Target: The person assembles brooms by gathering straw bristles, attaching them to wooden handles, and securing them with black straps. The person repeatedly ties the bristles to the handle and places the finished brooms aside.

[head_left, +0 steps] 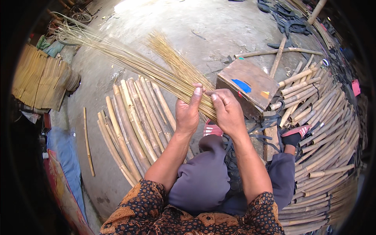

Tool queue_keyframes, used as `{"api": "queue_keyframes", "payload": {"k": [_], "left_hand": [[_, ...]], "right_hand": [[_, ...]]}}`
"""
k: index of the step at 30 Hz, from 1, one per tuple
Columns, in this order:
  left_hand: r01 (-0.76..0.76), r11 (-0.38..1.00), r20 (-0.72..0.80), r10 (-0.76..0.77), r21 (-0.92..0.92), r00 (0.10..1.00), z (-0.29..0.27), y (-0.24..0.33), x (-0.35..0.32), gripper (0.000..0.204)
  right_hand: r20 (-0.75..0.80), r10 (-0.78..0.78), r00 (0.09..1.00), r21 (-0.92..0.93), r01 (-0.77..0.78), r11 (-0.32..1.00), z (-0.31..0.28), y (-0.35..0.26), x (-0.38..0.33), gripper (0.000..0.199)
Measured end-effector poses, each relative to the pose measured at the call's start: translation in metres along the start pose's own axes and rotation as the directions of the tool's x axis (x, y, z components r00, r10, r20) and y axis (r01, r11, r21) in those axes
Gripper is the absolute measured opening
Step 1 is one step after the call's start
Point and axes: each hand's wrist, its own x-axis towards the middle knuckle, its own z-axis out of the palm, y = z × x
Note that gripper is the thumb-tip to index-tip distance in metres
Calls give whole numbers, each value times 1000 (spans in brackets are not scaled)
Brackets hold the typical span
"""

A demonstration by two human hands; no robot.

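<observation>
A bundle of long thin sticks (pixel 145 70), like broom bristles, slants across in front of me, its feathery tips reaching far left. My left hand (pixel 188 111) is closed around the bundle near its thick end, thumb on top. Right beside it, my right hand (pixel 227 110) grips the butt end, with thumb and fingers pressed together. Behind the held bundle, a second, golden bundle of thin sticks (pixel 169 50) lies on the floor, partly covered by the first. The fingers under the held sticks are hidden.
Bamboo poles (pixel 135 129) lie side by side at left, with one short bamboo stick (pixel 88 145) apart. A wooden box (pixel 250 80) stands right of my hands. Many bamboo handles (pixel 325 129) are piled at far right. Black rubber strips (pixel 291 23) lie far right; a blue cloth (pixel 64 156) lies left.
</observation>
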Motion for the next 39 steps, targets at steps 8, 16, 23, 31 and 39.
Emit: {"api": "queue_keyframes", "payload": {"k": [8,16,23,31,39], "left_hand": [[38,998,82,-34,-47,996,1,6,-2,36],[-35,964,129,1,263,992,-1,44,0,65],[253,293,-50,-558,922,828,-7,177,-19,61],[-493,-121,302,-660,862,688,-3,31,-25,72],[-281,148,256,-879,948,403,24,-139,-37,67]], "right_hand": [[185,-82,979,-34,89,995,-3,-6,-11,55],[134,150,980,-345,-96,934,30,-34,17,38],[229,-92,969,-508,200,838,34,-54,48,31],[528,-6,849,-598,377,707,-5,92,-41,18],[400,134,906,-758,245,604,-80,179,-111,18]]}}
